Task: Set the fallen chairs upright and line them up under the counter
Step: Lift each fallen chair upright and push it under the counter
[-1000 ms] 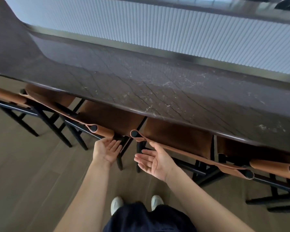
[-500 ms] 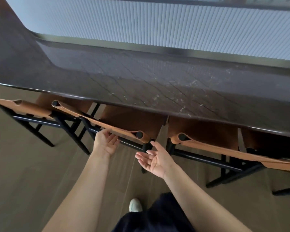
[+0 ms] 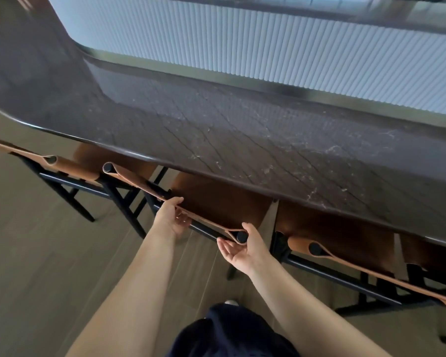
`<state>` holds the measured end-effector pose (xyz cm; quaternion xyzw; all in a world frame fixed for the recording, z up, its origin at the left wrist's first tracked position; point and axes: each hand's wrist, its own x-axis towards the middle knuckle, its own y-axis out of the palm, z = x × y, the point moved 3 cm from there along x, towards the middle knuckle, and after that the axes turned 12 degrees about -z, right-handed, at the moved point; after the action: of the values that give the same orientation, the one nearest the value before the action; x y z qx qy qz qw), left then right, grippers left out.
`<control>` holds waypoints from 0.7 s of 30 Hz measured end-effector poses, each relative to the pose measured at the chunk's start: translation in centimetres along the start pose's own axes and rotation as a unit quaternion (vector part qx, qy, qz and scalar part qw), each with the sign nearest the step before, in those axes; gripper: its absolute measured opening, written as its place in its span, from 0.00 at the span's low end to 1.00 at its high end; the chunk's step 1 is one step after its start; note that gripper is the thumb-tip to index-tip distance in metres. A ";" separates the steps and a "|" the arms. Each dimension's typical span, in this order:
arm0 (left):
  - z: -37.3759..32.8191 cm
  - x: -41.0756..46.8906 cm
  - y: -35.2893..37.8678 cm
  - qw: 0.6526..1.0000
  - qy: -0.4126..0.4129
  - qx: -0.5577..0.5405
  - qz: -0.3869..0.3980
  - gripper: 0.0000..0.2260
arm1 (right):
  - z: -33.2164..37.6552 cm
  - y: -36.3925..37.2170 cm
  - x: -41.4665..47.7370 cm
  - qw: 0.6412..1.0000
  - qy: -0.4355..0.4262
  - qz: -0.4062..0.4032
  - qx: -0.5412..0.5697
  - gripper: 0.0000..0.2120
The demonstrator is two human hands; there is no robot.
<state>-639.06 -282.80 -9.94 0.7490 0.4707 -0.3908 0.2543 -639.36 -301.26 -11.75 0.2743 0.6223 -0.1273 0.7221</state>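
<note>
Grips the tan leather back of the middle chair [image 3: 216, 204] with the left hand [image 3: 171, 217], thumb over the top edge, fingers curled beneath. Cradles that back's right end with the right hand [image 3: 242, 249], palm up, thumb against the loop round the black post cap [image 3: 241, 236], fingers fairly straight and apart, not closed. Shows this chair upright, seat tucked under the dark stone surface [image 3: 242, 140]. Shows 1 left chair [image 3: 70, 167] and 1 right chair [image 3: 332, 235] just beside it, upright along the same edge, on a wood floor [image 3: 36, 253].
</note>
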 end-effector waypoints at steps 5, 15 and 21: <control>-2.6 3.5 0.0 0.997 0.030 0.075 -0.011 0.09 | -0.2 1.1 1.4 0.998 -0.006 -0.008 0.068 0.19; -7.7 8.7 -0.5 0.989 0.014 0.117 -0.090 0.13 | -0.8 3.1 1.5 0.970 -0.103 -0.082 0.203 0.06; -10.9 11.4 -2.8 0.988 0.018 0.137 -0.074 0.19 | -1.0 3.3 1.7 0.957 -0.132 -0.130 0.221 0.04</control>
<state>-634.91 -267.68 -13.26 0.7471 0.4710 -0.4557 0.1108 -638.16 -297.74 -12.72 0.3247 0.5075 -0.3895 0.6966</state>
